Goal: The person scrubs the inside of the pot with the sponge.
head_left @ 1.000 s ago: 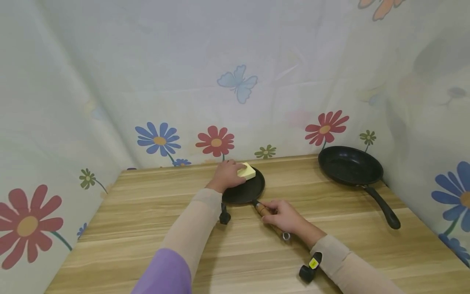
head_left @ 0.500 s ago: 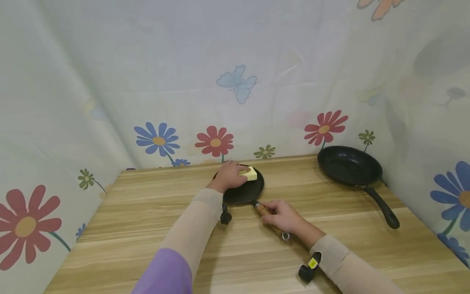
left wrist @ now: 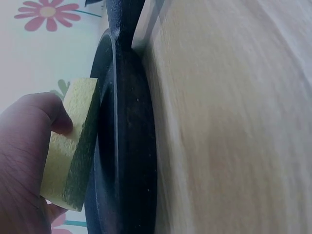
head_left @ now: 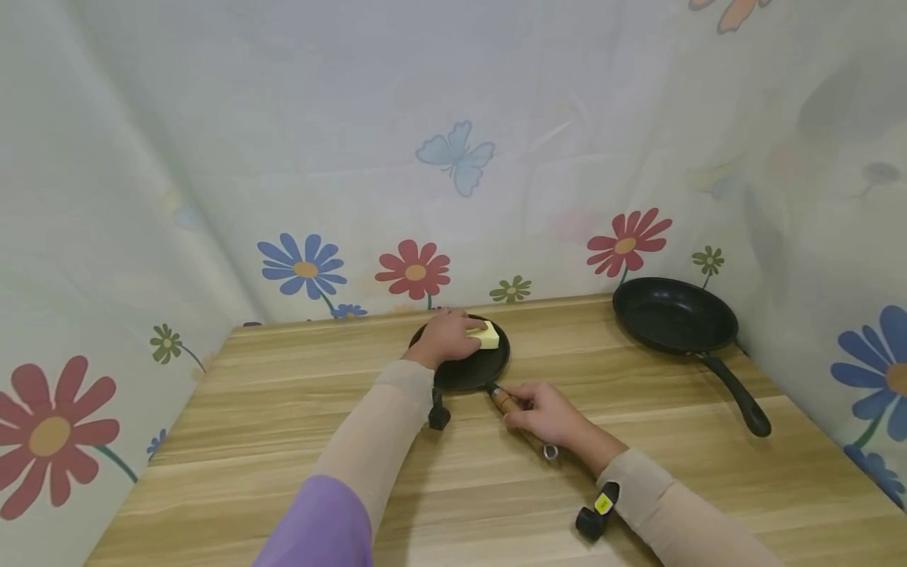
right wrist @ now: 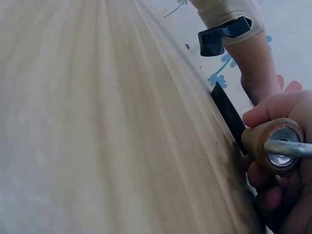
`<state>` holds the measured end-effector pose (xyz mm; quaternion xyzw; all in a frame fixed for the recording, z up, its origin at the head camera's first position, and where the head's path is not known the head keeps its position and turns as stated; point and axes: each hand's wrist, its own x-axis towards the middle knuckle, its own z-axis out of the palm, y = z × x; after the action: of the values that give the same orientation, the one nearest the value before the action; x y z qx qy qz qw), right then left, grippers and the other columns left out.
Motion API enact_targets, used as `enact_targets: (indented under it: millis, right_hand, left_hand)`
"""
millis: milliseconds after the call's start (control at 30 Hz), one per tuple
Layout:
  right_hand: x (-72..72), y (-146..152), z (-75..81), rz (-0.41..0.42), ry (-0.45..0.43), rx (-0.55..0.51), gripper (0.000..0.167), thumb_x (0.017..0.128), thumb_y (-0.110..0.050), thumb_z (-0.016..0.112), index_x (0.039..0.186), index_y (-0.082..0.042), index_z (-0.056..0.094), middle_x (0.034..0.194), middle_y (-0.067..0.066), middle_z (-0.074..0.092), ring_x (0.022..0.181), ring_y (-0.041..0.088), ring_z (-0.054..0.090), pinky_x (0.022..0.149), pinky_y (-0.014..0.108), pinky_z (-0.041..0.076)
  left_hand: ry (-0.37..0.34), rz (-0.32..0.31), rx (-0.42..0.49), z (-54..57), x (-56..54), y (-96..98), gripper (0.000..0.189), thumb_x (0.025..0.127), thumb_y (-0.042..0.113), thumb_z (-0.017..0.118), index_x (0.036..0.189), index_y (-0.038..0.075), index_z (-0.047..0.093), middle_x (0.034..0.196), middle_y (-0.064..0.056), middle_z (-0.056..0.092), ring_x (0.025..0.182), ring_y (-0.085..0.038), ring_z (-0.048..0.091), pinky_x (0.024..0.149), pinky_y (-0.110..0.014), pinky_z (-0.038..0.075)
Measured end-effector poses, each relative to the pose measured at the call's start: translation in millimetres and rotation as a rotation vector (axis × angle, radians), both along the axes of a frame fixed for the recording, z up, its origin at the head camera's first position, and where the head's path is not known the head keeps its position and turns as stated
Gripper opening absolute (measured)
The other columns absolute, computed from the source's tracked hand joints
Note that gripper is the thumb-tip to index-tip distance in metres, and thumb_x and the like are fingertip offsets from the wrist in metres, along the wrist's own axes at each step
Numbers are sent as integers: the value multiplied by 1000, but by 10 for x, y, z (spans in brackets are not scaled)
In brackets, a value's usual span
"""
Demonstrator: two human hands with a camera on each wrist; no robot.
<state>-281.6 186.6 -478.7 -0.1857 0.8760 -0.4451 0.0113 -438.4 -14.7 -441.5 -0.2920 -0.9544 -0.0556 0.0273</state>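
Note:
A small flat black pan [head_left: 471,372] lies on the wooden table, its handle angled toward the front right. My left hand [head_left: 445,337] grips a pale yellow sponge [head_left: 487,336] over the right part of the pan's surface. In the left wrist view the thumb presses on the sponge [left wrist: 70,141], whose lower face lies against the inside of the pan [left wrist: 131,141]. My right hand [head_left: 549,415] holds the pan's wooden handle [head_left: 505,402]. The right wrist view shows fingers curled round that handle [right wrist: 258,141], with a metal ring at its end.
A larger black frying pan [head_left: 676,319] stands at the back right of the table [head_left: 283,457], its black handle [head_left: 737,394] pointing to the front right. A white cloth [head_left: 340,157] printed with flowers and butterflies hangs behind the table and along its sides.
My left hand has slid the sponge a little to the right across the pan. The right hand keeps its hold on the handle, and the pan stays in place.

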Motion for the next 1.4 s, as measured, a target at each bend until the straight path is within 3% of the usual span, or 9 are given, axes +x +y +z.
enact_targets:
  millis: [267,500,767,1033,1400]
  right_hand:
    - [-7,18,-3,1,13,16,52,81,-16,74,131,-1,67,84,1,63,74,13,55,63,26,47]
    - [-14,0,-21,17,34,20,52,82,-16,74,130,-1,67,85,1,63,75,13,55,64,26,47]
    - [-18,-1,-24,12,32,29,52,81,-16,74,131,-2,67,84,0,63,74,11,55,63,26,48]
    - [-5,0,16,13,22,8,52,81,-15,74,130,0,67,83,0,64,72,12,56,63,25,47]
    - [-16,2,-3,14,21,16,53,81,-15,74,131,0,66,84,0,65,72,11,56,63,25,48]
  left_hand:
    - [27,-4,-38,91,65,96,42,95,34,54,135,35,66,129,-1,62,115,-27,51,103,-45,40]
    - [28,-39,-77,126,-11,120,41,93,35,57,132,34,68,126,1,64,105,-25,49,96,-43,42]
    - [28,-87,-149,232,2,182,42,91,34,55,131,36,69,133,0,60,114,-25,48,102,-47,39]
    - [25,-105,-148,244,55,209,41,91,34,55,129,38,70,128,4,61,106,-23,47,98,-46,40]
    - [16,-136,-155,229,95,205,40,93,35,56,130,37,69,130,2,62,113,-24,48,103,-50,40]
